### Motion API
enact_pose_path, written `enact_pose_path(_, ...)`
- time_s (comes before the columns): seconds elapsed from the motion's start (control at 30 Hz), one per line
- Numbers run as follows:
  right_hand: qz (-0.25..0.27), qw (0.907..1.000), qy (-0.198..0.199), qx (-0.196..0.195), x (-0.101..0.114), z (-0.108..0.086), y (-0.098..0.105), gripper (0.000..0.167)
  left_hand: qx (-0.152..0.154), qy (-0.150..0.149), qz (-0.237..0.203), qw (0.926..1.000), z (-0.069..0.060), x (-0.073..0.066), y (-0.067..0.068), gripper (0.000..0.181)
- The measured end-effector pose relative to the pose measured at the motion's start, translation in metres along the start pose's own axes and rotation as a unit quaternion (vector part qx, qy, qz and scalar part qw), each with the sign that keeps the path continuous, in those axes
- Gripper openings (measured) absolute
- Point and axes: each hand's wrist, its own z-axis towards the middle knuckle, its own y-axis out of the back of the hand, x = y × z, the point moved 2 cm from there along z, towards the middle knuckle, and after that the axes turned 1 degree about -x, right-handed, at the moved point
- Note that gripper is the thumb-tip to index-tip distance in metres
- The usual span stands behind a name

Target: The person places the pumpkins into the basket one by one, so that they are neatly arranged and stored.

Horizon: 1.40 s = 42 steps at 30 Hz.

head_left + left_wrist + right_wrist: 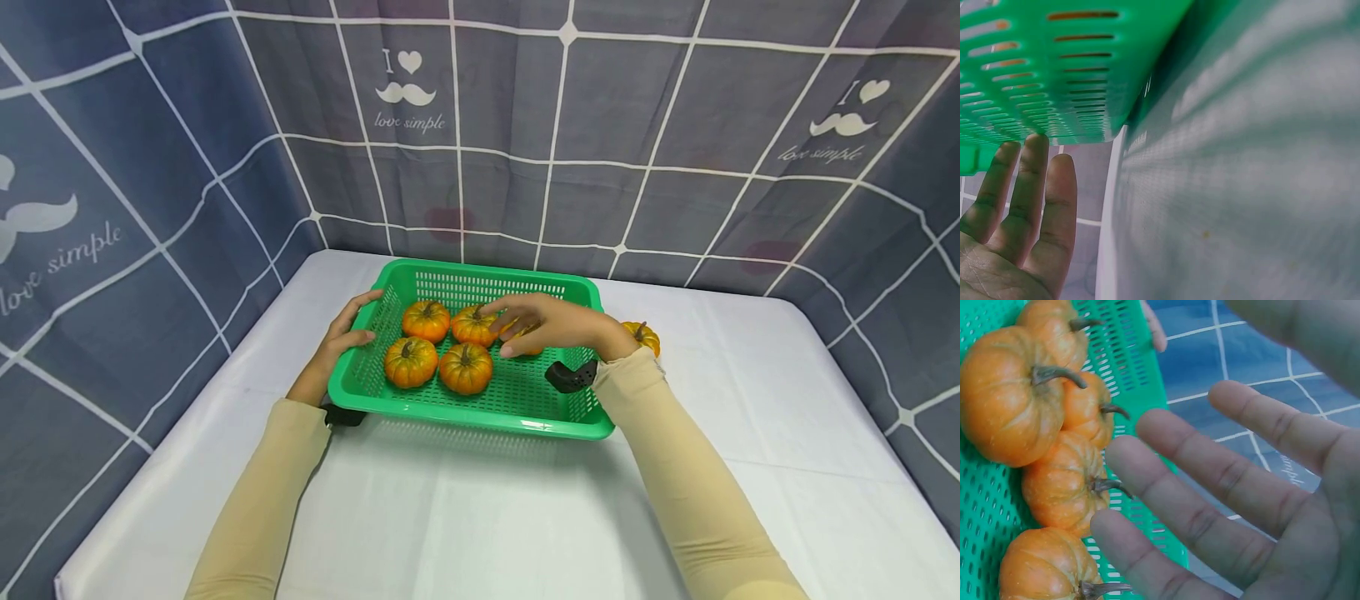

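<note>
Several small orange pumpkins sit inside a green plastic basket with slotted walls. My left hand holds the basket's left rim, thumb over the top. In the left wrist view, its other fingers lie fairly straight against the outer wall. Over the basket's right half hovers my right hand, fingers spread and nothing in its grasp. It partly hides a pumpkin below it. In the right wrist view, the fingers are apart from the nearby pumpkins, whose brown stems show.
One more pumpkin lies outside the basket, on the white tablecloth to the right, partly behind my right wrist. Grey-blue curtains with white grid lines stand behind and at both sides of the table.
</note>
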Motion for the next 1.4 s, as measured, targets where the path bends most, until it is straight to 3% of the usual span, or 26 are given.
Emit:
enact_pose_path(0.27, 0.070, 0.9967, 0.028, -0.029, -0.001, -0.015, 0.003, 0.061, 0.001, 0.006, -0.026, 0.9996, 0.000, 0.001, -0.001, 0.070)
enact_pose_path(0.43, 0.110, 0.9911, 0.046, -0.059, -0.004, -0.025, 0.006, 0.058, 0.001, 0.003, -0.010, 0.9999, -0.001, -0.001, -0.001, 0.071)
enact_pose_path(0.67, 0.147, 0.9818, 0.053, -0.108, -0.011, -0.038, 0.012, 0.055, -0.002, 0.032, -0.098, 0.9947, -0.001, 0.000, -0.004, 0.070)
enact_pose_path(0.77, 0.152, 0.9798, 0.050, -0.120, -0.015, -0.043, 0.015, 0.055, -0.003, 0.044, -0.111, 0.9928, -0.002, 0.000, -0.004, 0.069)
enact_pose_path(0.97, 0.150, 0.9769, 0.053, -0.143, -0.026, -0.051, 0.021, 0.051, -0.001, 0.030, -0.098, 0.9947, -0.001, 0.001, -0.003, 0.070)
enact_pose_path(1.13, 0.148, 0.9739, 0.065, -0.159, -0.032, -0.059, 0.026, 0.049, -0.002, 0.004, -0.039, 0.9992, -0.001, 0.001, -0.001, 0.070)
enact_pose_path(1.4, 0.157, 0.9687, 0.082, -0.174, -0.036, -0.074, 0.033, 0.044, -0.001, 0.000, -0.029, 0.9996, 0.000, 0.001, -0.001, 0.070)
